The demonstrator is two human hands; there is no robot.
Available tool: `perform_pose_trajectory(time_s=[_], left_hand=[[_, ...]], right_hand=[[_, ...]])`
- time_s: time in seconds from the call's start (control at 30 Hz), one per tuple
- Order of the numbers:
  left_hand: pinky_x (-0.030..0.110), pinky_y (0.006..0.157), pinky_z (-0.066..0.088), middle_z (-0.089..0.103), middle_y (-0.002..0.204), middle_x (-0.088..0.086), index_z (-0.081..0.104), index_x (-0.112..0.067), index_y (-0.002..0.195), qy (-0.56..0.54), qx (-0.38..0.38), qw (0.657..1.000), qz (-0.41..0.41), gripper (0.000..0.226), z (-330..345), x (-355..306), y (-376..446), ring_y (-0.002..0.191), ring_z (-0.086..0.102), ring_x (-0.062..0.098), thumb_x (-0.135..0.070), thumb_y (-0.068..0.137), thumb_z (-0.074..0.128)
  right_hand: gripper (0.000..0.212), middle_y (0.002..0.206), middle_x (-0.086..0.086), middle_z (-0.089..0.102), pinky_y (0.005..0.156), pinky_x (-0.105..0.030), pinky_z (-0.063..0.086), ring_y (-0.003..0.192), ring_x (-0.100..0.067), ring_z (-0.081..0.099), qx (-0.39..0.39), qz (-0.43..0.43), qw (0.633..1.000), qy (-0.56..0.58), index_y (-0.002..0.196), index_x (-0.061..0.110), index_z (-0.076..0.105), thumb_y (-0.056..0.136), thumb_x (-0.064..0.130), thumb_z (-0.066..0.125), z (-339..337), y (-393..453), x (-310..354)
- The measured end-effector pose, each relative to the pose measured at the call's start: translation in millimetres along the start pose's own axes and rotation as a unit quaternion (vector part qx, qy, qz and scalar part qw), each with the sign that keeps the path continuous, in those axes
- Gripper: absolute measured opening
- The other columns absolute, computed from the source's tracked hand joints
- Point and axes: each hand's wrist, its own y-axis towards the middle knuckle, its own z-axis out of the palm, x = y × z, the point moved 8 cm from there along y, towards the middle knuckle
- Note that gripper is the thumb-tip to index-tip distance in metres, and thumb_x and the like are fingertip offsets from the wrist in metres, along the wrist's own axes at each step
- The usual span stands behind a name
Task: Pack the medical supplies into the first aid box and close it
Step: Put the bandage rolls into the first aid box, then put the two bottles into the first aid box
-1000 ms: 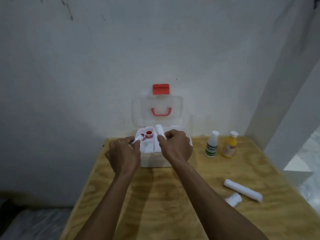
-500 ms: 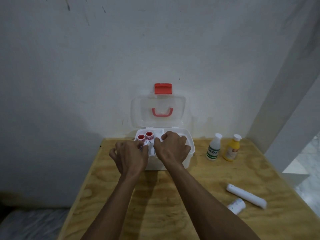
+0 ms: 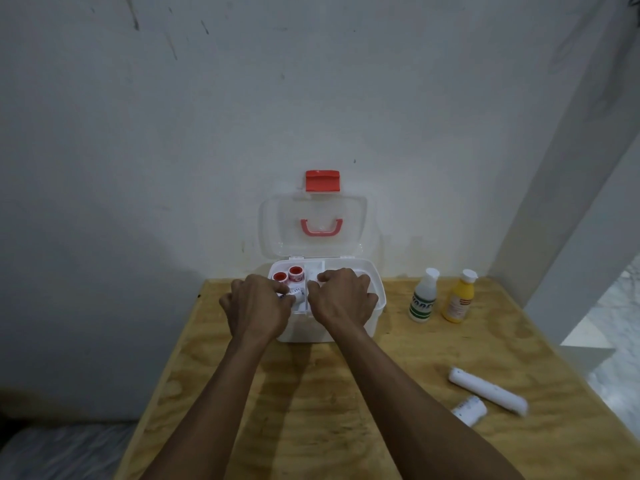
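I'm looking down at the wooden table [image 3: 311, 403], and the first aid box [image 3: 375, 306] sits at its far edge against the wall, lid [image 3: 277, 223] standing open and upright with its red latch [image 3: 322, 181] on top and the red handle [image 3: 321, 228] showing through the clear plastic. Both hands are right over the open box. My left hand [image 3: 256, 310] hovers over the front left of the tray, fingers curled around a small white roll [image 3: 294, 295] with printed markings, which is poking out toward the divider. I'd call that a grasp. My right hand [image 3: 341, 299] covers the middle and right compartments, fingers bent downward into the box; whether it holds anything I cannot tell, since the palm side is hidden.

Just beyond the left hand, in the back left compartment, two red-capped containers [image 3: 287, 275] stand side by side. Off to the right of the box, apart from both hands, a white bottle with green label [image 3: 423, 296] and a yellow bottle [image 3: 459, 299] stand upright next to each other. Nearer to me on the right side of the table, a long white bandage roll [image 3: 488, 394] lies at an angle, with a shorter white roll [image 3: 469, 410] just beside it, both well clear of the hands.
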Motion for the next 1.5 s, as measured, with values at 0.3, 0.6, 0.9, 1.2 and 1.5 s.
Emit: perform_pose_trajectory(time_s=[0.3,0.6,0.9,1.2,1.5], left_hand=[[0.043,0.093,0.043,0.071,0.119,0.008,0.074,-0.026,0.113,-0.036,-0.024,0.999,-0.001,0.037,-5,0,-4,0.11,0.06,0.028,-0.045,0.081,0.074],[0.046,0.089,0.051,0.073,0.109,0.005,0.076,-0.024,0.106,-0.143,-0.065,0.984,0.081,0.029,-13,-43,-29,0.104,0.06,0.028,-0.039,0.082,0.072],[0.023,0.079,0.042,0.07,0.107,0.001,0.071,-0.021,0.115,-0.261,-0.034,0.945,0.196,0.03,13,-162,-83,0.101,0.058,0.017,-0.027,0.086,0.072],[0.032,0.098,0.044,0.063,0.125,0.004,0.06,-0.018,0.131,-0.284,0.014,0.941,0.185,0.043,92,-208,-95,0.116,0.056,0.022,-0.018,0.088,0.066],[0.033,0.096,0.045,0.065,0.129,0.002,0.061,-0.019,0.132,-0.288,-0.006,0.944,0.16,0.037,127,-210,-84,0.118,0.058,0.023,-0.025,0.095,0.061]], right_hand=[[0.031,0.121,0.002,0.068,0.101,-0.041,0.039,0.117,-0.019,0.052,-0.001,-0.021,0.998,0.063,0.115,0.025,0.072,0.09,0.042,0.064,-6,-1,-1],[0.026,0.098,0.007,0.072,0.082,-0.04,0.054,0.097,-0.017,0.063,-0.067,-0.057,0.985,0.151,0.097,0.026,0.076,0.087,0.044,0.06,-58,2,-43],[0.017,0.085,0.012,0.07,0.069,-0.025,0.05,0.078,-0.007,0.062,-0.177,-0.007,0.965,0.192,0.092,0.027,0.075,0.087,0.039,0.064,-143,23,-140],[0.037,0.099,0.01,0.068,0.08,-0.038,0.054,0.097,-0.017,0.062,-0.172,0.003,0.974,0.146,0.118,0.03,0.067,0.086,0.048,0.066,-154,59,-214],[0.043,0.106,0.012,0.07,0.081,-0.038,0.052,0.106,-0.015,0.056,-0.166,-0.026,0.975,0.144,0.125,0.033,0.065,0.085,0.047,0.069,-133,77,-219]])
